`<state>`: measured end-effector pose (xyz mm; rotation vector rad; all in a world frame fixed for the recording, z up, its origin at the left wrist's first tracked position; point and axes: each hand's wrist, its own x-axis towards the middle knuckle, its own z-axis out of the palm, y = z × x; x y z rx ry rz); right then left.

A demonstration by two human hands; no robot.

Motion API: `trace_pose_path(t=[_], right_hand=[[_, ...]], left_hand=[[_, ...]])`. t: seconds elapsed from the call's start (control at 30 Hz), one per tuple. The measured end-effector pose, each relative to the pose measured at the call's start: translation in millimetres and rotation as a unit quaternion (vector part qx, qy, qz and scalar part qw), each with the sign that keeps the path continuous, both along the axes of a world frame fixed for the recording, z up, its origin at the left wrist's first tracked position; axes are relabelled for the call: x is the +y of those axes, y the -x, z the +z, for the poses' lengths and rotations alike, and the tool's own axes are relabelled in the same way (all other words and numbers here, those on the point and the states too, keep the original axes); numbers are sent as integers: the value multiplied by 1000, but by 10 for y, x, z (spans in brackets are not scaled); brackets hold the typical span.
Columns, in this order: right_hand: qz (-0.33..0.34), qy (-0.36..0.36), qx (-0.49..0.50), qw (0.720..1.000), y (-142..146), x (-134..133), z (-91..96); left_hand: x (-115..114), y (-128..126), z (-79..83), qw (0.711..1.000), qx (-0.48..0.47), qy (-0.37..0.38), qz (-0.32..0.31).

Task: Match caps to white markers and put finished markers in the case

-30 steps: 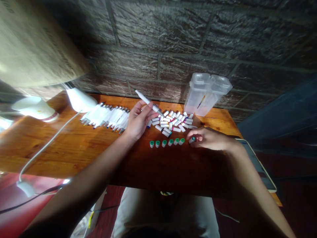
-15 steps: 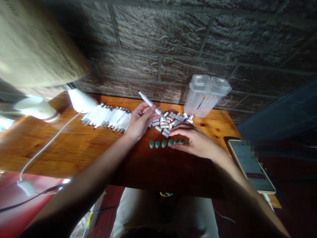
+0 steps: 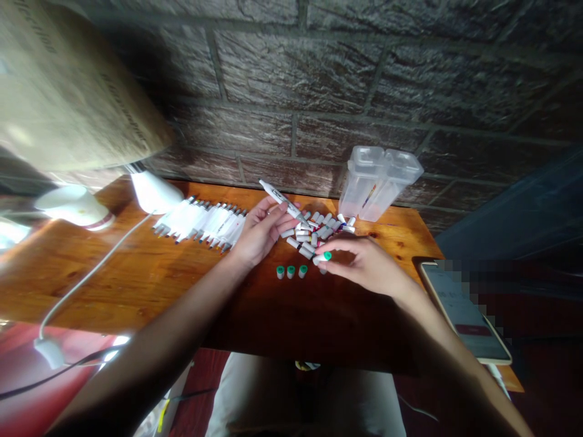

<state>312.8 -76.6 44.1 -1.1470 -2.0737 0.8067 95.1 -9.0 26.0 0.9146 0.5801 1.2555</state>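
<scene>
The left hand (image 3: 259, 233) had its grip closed round a white marker (image 3: 283, 202), holding it clear of the table (image 3: 136, 285), bare tip slanting down toward four o'clock. The right hand (image 3: 364, 264) pinched a green cap (image 3: 322, 257) between thumb and fingertips, just at four o'clock of that tip, above the table.

Three more green caps (image 3: 290, 271) stood in a short row at eight o'clock of the held cap. A loose cap pile (image 3: 319, 227) lay at twelve o'clock of it, and a row of markers (image 3: 204, 221) at nine o'clock of the left hand.

Fitting the two well would probably call for turning the cap's open end to face the tip. Both should line up on one axis and be pressed straight, the marker steady, clear of the pile.
</scene>
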Motion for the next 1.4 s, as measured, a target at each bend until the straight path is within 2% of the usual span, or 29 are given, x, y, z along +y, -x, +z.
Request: trace_pose_path(t=[0.07,0.17,0.27,0.33,0.67,0.83,0.97,1.13,1.4], right_hand=[[-60,35,142,987,8,0,44],[-129,74,333,931,70,32,10],[-154,120,425,884,153,62,-45],[-156,143,444,871,194,65,-49],[-177,153,453,860,136,74,1],[-157,170,441,867,217,46,-50],[-145,155,431,877,305,23,-108],[-136,154,426,881,327,26,-159],[-129,159,452,868,380,11,-199]], left_hand=[[-16,1,1,1000,-11,-3,-25],[-45,-5,-8,998,-31,-13,-60],[-72,-17,-18,997,-40,-14,-72],[-84,-25,-17,997,-39,-15,-71],[-71,-23,11,996,-58,-19,-58],[-96,-58,-19,995,-68,-29,-71],[-137,-112,-64,993,-61,-38,-97],[-146,-111,-61,992,-42,-65,-97],[-136,-81,-79,991,-3,-100,-88]])
